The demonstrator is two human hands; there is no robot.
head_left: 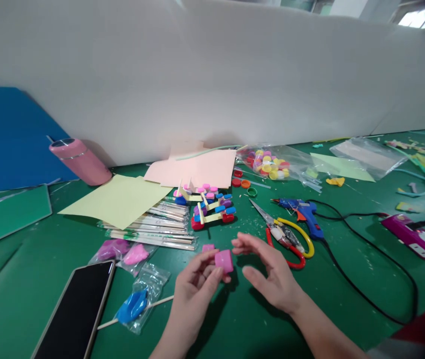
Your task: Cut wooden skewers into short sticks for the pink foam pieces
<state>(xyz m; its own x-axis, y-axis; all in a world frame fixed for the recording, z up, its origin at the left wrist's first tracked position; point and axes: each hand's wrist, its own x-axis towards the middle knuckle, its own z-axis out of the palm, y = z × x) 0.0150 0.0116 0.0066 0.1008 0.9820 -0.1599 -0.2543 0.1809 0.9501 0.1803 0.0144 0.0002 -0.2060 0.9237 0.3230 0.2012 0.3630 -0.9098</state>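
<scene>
Pinched between the thumb and fingers of my left hand (199, 286) is a pink bottle cap (224, 261). A smaller pink piece (208, 247) shows just behind those fingers. My right hand (268, 271) hovers just right of the cap, fingers apart, holding nothing. Beyond the hands stand small craft models (214, 214) made of caps, sticks and blue and pink pieces. Scissors (285, 237) with red and yellow handles lie right of them, beside a blue glue gun (304, 212). Several loose caps (245, 184) and a green ring (252, 192) lie farther back.
A phone (78, 309), bags of coloured clay (132, 306) and wrapped sticks (156, 232) lie left. Behind are paper sheets (193, 169), a pink bottle (81, 162) and a bag of caps (268, 164). The glue gun's cable (377, 309) loops at right near a purple device (416, 237).
</scene>
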